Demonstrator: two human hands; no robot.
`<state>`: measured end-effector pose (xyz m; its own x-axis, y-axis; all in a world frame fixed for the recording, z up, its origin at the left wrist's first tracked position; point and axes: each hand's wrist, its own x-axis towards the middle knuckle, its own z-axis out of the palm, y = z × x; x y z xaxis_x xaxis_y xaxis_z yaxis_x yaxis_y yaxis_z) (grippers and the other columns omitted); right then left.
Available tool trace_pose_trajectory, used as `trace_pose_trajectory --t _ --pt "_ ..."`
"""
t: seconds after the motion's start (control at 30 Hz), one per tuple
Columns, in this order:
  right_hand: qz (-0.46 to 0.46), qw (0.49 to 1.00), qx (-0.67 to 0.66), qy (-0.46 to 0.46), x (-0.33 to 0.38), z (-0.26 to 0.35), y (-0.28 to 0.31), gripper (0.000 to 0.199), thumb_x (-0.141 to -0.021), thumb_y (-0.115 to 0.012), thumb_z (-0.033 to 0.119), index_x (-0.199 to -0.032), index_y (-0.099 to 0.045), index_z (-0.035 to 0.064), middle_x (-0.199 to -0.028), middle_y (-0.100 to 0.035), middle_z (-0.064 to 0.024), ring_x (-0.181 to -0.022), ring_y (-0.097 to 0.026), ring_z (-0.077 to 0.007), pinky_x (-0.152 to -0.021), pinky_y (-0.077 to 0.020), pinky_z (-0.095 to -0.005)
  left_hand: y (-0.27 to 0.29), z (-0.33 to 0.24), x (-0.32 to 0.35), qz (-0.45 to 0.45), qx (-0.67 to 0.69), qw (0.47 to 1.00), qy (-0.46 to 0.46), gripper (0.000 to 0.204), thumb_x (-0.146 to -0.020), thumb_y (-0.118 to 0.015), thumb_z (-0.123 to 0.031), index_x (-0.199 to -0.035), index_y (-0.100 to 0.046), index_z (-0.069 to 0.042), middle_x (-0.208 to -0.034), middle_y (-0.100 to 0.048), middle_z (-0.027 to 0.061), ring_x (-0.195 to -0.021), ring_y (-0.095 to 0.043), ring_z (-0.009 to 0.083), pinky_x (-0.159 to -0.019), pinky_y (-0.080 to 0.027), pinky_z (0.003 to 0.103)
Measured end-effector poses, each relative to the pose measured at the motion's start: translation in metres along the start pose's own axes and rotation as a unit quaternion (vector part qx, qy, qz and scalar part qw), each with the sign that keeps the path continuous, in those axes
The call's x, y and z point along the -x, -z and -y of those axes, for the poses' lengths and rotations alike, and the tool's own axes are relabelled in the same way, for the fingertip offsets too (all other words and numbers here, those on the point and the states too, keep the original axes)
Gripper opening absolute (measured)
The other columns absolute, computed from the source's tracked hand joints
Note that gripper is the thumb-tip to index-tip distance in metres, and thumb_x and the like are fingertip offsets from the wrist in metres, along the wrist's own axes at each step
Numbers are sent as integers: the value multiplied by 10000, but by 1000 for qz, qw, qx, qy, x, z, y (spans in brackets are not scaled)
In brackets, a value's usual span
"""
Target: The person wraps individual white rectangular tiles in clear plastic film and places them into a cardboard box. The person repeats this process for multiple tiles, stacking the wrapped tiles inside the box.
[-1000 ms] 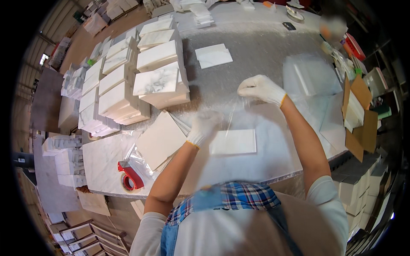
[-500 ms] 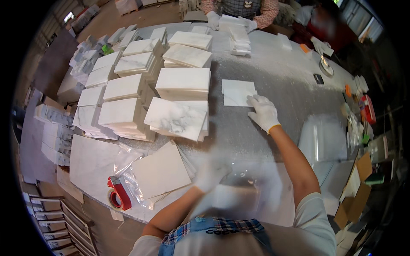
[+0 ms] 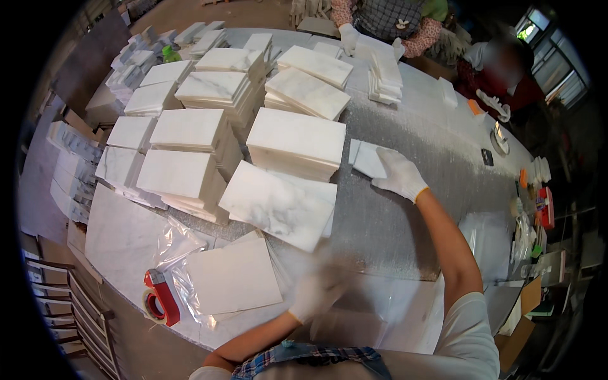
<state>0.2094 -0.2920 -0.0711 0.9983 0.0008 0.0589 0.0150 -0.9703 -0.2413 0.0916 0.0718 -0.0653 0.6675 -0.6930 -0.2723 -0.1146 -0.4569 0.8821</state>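
My right hand (image 3: pixel 400 176), in a white knit glove, grips the right edge of a small white marble tile (image 3: pixel 368 160). That tile is tilted, and part of a second white piece (image 3: pixel 353 151) shows at its left. My left hand (image 3: pixel 315 292), also gloved, is smeared by motion near the front of the table, so its fingers cannot be read. Beside it lie flat, cream-coloured sheets (image 3: pixel 233 278) in a loose stack. A grey-veined marble tile (image 3: pixel 278 204) rests askew on the nearest pile, left of my right hand.
Several stacks of marble tiles (image 3: pixel 296 134) fill the table's left half. A red tape dispenser (image 3: pixel 163 297) and clear plastic bags (image 3: pixel 178 244) lie near the front left. Across the table, one co-worker's gloved hands hold tiles (image 3: pixel 384 69); another person is at far right. An open cardboard box (image 3: pixel 519 323) stands at right.
The tile under my right hand was lying flat on the table and is now tilted up in its grip. My left hand stays blurred near the front. The whole view has shifted.
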Motion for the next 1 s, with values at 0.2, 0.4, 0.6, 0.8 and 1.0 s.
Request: trace_pose_trajectory --t 0.2,0.4,0.6,0.8,1.0 --pt "84 996 3 -22 -44 -4 16 850 -738 -787 326 -1507 -501 105 -1422 -593 -192 -1324 -550 -394 -1125 -454 -454 -10 6 0 -88 33 995 -23 269 -897 -753 -392 -1039 -805 -170 -848 -732 136 -776 -703 355 -659 -553 422" --pt "108 994 15 5 -52 -23 2 881 -720 -785 312 -1525 -486 115 -1476 -555 -201 -1370 -513 -404 -1145 -440 -456 -13 15 -1 -44 -3 999 18 277 -895 -766 -390 -1076 -809 -185 -872 -745 122 -782 -711 349 -671 -559 412" --pt "180 982 57 -34 -57 -2 10 1108 -679 -910 350 -1603 -361 83 -1508 -511 -245 -1391 -490 -410 -1177 -404 -435 -19 26 -2 -100 67 990 -78 264 -883 -779 -349 -1069 -807 -164 -874 -746 147 -765 -713 359 -661 -559 424" --pt "118 988 70 -65 -32 4 2 1007 -709 -826 439 -1583 -412 158 -1340 -620 -247 -1235 -606 -421 -1058 -489 -476 -12 31 1 28 -79 994 67 281 -917 -759 -350 -877 -793 -74 -711 -713 121 -594 -641 215 -582 -505 371" --pt "96 977 -137 -134 58 57 22 1013 -694 -800 444 -1606 -428 208 -1549 -529 -174 -1443 -478 -419 -1225 -360 -522 -18 28 -8 7 18 994 111 335 -945 -738 -371 -860 -795 -52 -642 -712 2 -523 -568 165 -572 -479 298"
